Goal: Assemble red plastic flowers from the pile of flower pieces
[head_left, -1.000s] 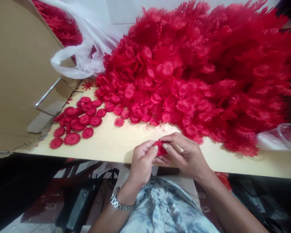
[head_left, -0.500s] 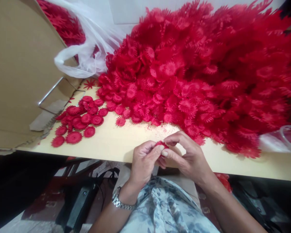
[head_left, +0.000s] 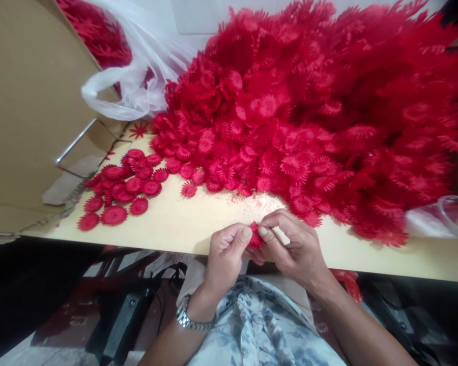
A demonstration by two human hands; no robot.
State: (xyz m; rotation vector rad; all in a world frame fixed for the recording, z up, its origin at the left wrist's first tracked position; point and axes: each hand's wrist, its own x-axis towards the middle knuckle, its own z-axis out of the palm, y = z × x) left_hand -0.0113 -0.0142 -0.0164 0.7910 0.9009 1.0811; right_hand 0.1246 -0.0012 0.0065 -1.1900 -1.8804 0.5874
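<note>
A small red fringed disc, like an artificial flower piece (head_left: 256, 237), is held between both hands above the table's front edge. My left hand (head_left: 229, 249) pinches its left side, the thumb lying along it. On the other side, the thumb and forefinger of my right hand (head_left: 293, 244) meet at its edge. Fingers hide part of the piece. Beyond my hands rises a big heap of loose red fringed petals (head_left: 267, 132). Off to the left lies a small pile of thicker red discs (head_left: 125, 185).
At the left stands a cardboard box (head_left: 30, 112) with a metal wire handle (head_left: 76, 142). A white plastic bag (head_left: 137, 91) with red pieces lies behind it. Clear plastic (head_left: 431, 221) rests at the right end of the yellowish table (head_left: 175, 223). Red crumbs are scattered before the heap.
More of the red flower piece now shows between my fingers. My left thumb has shifted a little left and up, and my right fingertips have closed on the edge.
</note>
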